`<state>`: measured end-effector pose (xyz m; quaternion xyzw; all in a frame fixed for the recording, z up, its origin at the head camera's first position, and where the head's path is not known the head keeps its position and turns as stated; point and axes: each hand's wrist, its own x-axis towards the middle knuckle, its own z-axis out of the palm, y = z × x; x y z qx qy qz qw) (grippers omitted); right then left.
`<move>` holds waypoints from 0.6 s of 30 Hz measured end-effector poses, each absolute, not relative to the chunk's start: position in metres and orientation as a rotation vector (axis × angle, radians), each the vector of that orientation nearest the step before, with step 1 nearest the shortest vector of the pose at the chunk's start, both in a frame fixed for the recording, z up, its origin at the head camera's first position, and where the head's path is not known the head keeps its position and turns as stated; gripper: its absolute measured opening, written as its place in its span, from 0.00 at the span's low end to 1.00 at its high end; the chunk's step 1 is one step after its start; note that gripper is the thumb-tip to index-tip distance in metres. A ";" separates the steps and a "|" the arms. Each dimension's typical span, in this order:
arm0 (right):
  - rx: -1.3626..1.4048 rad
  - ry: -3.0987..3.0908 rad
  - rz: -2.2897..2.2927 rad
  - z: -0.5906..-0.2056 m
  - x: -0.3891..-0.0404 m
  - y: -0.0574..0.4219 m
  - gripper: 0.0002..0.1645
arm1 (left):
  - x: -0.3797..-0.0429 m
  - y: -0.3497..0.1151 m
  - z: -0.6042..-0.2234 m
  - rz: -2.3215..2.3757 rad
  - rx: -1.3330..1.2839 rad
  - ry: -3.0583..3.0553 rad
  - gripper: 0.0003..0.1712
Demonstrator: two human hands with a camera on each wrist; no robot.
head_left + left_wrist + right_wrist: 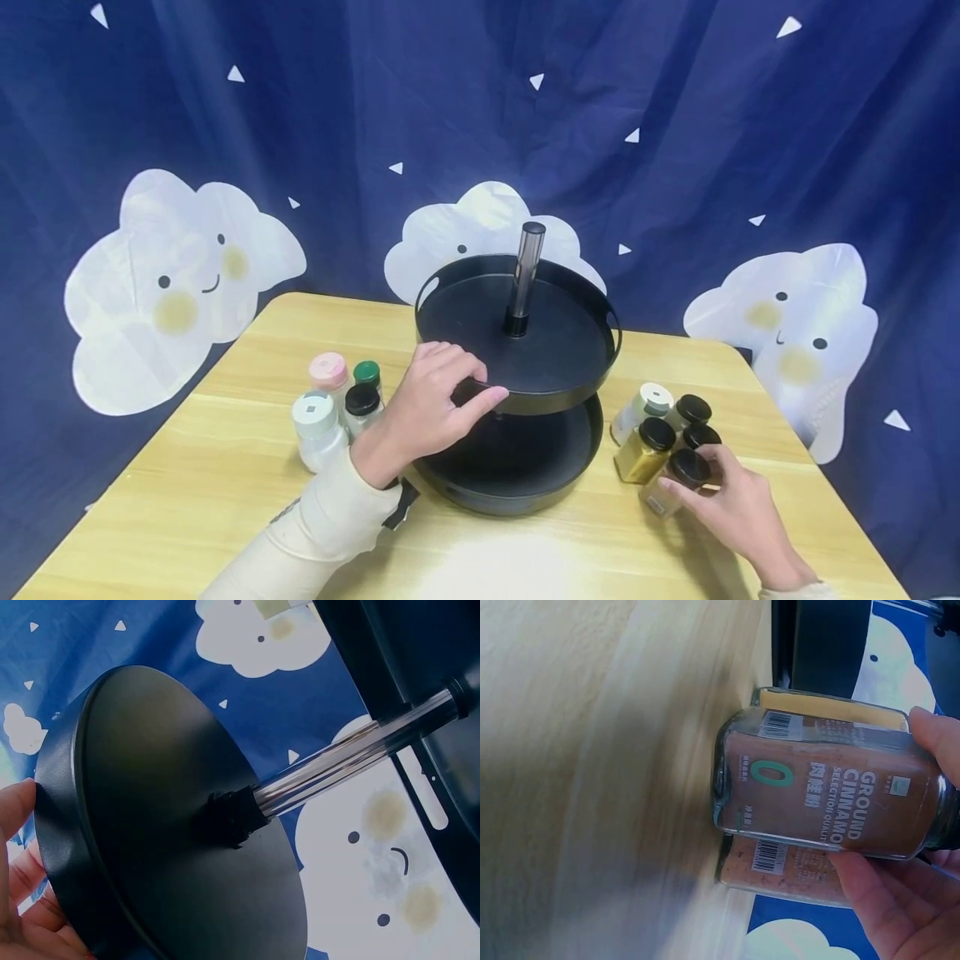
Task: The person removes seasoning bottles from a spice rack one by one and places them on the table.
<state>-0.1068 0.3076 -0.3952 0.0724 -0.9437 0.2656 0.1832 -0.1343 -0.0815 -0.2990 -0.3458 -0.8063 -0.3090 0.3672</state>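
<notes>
A black two-tier round tray stand (555, 350) with a shiny metal post (528, 258) stands mid-table. My left hand (435, 396) grips the near-left rim of its upper tray, the thumb on one side and fingers on the other; the left wrist view shows this tray's underside (187, 765). With my right hand (742, 504) I pinch a square glass jar of ground cinnamon (802, 787) between thumb and fingers, near its black lid (690, 467). Right behind it are a yellow spice jar (643, 454) and another brown spice jar (780, 874).
A white-capped bottle (643, 408) and more black-lidded jars (692, 410) cluster right of the stand. On the left stand a pink-capped bottle (328, 371), a white-capped bottle (318, 425), a green-lidded jar (367, 373) and a black-lidded jar (362, 402). Behind the wooden table (187, 500) hangs a blue curtain (337, 108).
</notes>
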 end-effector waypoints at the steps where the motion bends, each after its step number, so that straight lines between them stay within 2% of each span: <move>1: 0.204 -2.667 0.753 -0.395 -0.107 0.307 0.37 | -0.134 -0.082 -0.299 -0.796 -0.887 -2.072 0.12; 7: 0.196 -2.683 0.772 -0.393 -0.106 0.305 0.40 | -0.133 -0.082 -0.299 -0.812 -0.877 -2.084 0.12; 18: 0.276 -2.681 0.724 -0.388 -0.101 0.305 0.39 | -0.131 -0.083 -0.297 -0.817 -0.871 -2.104 0.12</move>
